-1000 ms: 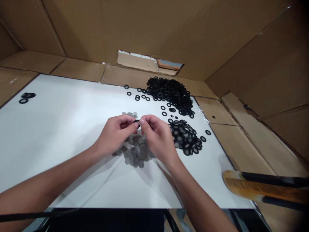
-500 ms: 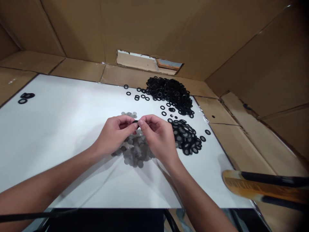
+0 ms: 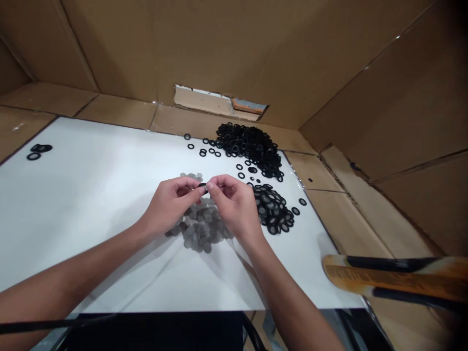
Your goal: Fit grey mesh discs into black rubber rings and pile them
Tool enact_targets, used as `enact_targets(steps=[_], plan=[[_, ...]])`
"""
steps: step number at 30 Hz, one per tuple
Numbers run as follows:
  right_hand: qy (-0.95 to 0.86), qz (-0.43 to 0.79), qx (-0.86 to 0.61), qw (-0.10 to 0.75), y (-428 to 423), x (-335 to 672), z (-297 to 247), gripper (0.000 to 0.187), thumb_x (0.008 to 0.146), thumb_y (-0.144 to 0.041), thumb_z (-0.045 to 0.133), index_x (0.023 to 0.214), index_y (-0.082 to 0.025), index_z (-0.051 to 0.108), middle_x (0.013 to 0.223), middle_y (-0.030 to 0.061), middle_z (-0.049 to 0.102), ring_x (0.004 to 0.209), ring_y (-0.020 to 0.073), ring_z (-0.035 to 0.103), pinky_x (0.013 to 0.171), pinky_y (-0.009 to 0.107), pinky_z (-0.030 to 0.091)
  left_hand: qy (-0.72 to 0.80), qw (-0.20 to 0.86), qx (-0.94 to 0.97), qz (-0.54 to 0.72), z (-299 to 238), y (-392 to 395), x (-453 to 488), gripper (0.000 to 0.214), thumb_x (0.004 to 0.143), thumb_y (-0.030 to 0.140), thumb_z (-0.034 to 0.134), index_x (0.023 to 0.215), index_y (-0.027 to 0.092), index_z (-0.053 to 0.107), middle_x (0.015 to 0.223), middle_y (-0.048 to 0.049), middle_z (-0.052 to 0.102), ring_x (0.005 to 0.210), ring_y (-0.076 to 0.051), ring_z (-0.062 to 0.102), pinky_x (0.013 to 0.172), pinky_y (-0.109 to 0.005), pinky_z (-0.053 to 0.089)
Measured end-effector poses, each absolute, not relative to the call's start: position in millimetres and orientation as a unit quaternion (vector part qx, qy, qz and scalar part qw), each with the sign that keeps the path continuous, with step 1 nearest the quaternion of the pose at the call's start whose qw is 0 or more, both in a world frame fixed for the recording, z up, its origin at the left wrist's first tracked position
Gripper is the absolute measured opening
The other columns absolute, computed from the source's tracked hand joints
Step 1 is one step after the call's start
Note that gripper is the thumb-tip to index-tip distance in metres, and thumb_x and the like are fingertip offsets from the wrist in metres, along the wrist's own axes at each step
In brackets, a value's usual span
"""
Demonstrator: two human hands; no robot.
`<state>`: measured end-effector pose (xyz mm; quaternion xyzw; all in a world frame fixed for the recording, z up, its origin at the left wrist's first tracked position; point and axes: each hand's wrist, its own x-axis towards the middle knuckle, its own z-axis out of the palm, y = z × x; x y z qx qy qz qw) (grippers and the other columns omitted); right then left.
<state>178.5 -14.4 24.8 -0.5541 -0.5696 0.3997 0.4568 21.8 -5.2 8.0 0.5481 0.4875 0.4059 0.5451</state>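
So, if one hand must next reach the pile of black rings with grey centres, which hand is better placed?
Probably the right hand: that pile lies beside it, while the left hand is farther away. Both touch a black piece.

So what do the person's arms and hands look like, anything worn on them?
The left hand and right hand are bare: no gloves, rings or watch show. The left forearm and right forearm are uncovered too, with no sleeves in view. A thin black strip, unclear what, crosses the left forearm.
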Motion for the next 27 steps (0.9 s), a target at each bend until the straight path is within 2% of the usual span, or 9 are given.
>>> enact_targets(steps=[5, 7, 10, 11, 15, 18, 20, 22, 27], plan=[[-0.568, 0.219, -0.681, 0.407, -9, 238, 39, 0.025, 0.081, -0.040, 0.064, 0.081, -0.016, 0.071, 0.076, 0.0049, 0.071, 0.070, 0.0180, 0.062, 0.065, 0.028, 0.044, 0.485, 0.545, 0.537, 0.424, 9, -3, 18, 0.028, 0.085, 0.043, 0.069, 0.099, 0.019, 0.071, 0.080, -0.0018, 0.070, 0.076, -0.016, 0.066, 0.073, -0.027, 0.052], [-0.547, 0.118, -0.769, 0.309, -12, 272, 39, 0.026, 0.083, -0.038, 0.060, 0.081, -0.016, 0.073, 0.072, 0.0066, 0.071, 0.069, 0.0208, 0.063, 0.063, 0.030, 0.042, 0.488, 0.536, 0.532, 0.438, 7, -2, 17, 0.025, 0.087, 0.041, 0.065, 0.099, 0.019, 0.070, 0.083, -0.0027, 0.071, 0.076, -0.016, 0.066, 0.075, -0.028, 0.052], [-0.511, 0.078, -0.847, 0.124, -18, 306, 34, 0.029, 0.088, -0.033, 0.054, 0.087, -0.015, 0.076, 0.081, 0.0110, 0.075, 0.077, 0.0241, 0.068, 0.064, 0.030, 0.042, 0.477, 0.521, 0.537, 0.463, 1, 0, 15, 0.025, 0.088, 0.042, 0.063, 0.096, 0.018, 0.068, 0.087, -0.0035, 0.070, 0.074, -0.015, 0.064, 0.075, -0.029, 0.052], [-0.509, 0.074, -0.851, 0.101, -19, 311, 33, 0.029, 0.088, -0.031, 0.054, 0.087, -0.014, 0.077, 0.083, 0.0127, 0.075, 0.080, 0.0255, 0.069, 0.065, 0.030, 0.043, 0.470, 0.513, 0.543, 0.470, -1, 0, 15, 0.025, 0.088, 0.042, 0.063, 0.094, 0.019, 0.067, 0.086, -0.0031, 0.069, 0.073, -0.015, 0.064, 0.075, -0.029, 0.051], [-0.524, 0.022, -0.849, 0.070, -13, 301, 36, 0.036, 0.094, -0.023, 0.044, 0.103, -0.011, 0.076, 0.101, 0.0207, 0.075, 0.095, 0.0308, 0.070, 0.074, 0.033, 0.045, 0.455, 0.477, 0.590, 0.466, -5, 0, 12, 0.024, 0.091, 0.043, 0.058, 0.087, 0.020, 0.062, 0.075, -0.0006, 0.064, 0.074, -0.016, 0.060, 0.074, -0.029, 0.046], [-0.580, 0.003, -0.812, 0.061, 12, 277, 36, 0.038, 0.098, -0.024, 0.040, 0.118, -0.016, 0.072, 0.115, 0.0174, 0.073, 0.110, 0.0281, 0.066, 0.085, 0.032, 0.044, 0.456, 0.440, 0.621, 0.461, -4, -1, 9, 0.030, 0.095, 0.044, 0.050, 0.080, 0.020, 0.059, 0.074, -0.0006, 0.061, 0.075, -0.017, 0.058, 0.075, -0.029, 0.044], [-0.613, 0.021, -0.789, 0.035, 36, 262, 31, 0.030, 0.094, -0.027, 0.053, 0.114, -0.019, 0.074, 0.113, 0.0155, 0.074, 0.114, 0.0280, 0.064, 0.086, 0.031, 0.044, 0.454, 0.420, 0.634, 0.464, -2, -1, 8, 0.038, 0.097, 0.045, 0.044, 0.072, 0.020, 0.056, 0.072, -0.0007, 0.059, 0.074, -0.017, 0.056, 0.075, -0.029, 0.043], [-0.625, 0.036, -0.779, 0.002, 57, 251, 23, 0.027, 0.086, -0.026, 0.066, 0.107, -0.013, 0.076, 0.110, 0.0198, 0.074, 0.113, 0.0307, 0.065, 0.085, 0.031, 0.045, 0.450, 0.415, 0.639, 0.466, 0, 0, 8, 0.041, 0.098, 0.046, 0.042, 0.068, 0.019, 0.054, 0.070, -0.0006, 0.058, 0.073, -0.016, 0.056, 0.074, -0.029, 0.043], [-0.654, 0.037, -0.755, -0.019, 76, 244, 16, 0.022, 0.085, -0.011, 0.063, 0.103, -0.006, 0.075, 0.110, 0.0262, 0.073, 0.112, 0.0290, 0.067, 0.092, 0.032, 0.043, 0.449, 0.420, 0.630, 0.474, 1, 1, 7, 0.041, 0.096, 0.047, 0.043, 0.069, 0.019, 0.057, 0.069, -0.0016, 0.060, 0.071, -0.018, 0.058, 0.070, -0.029, 0.044]])
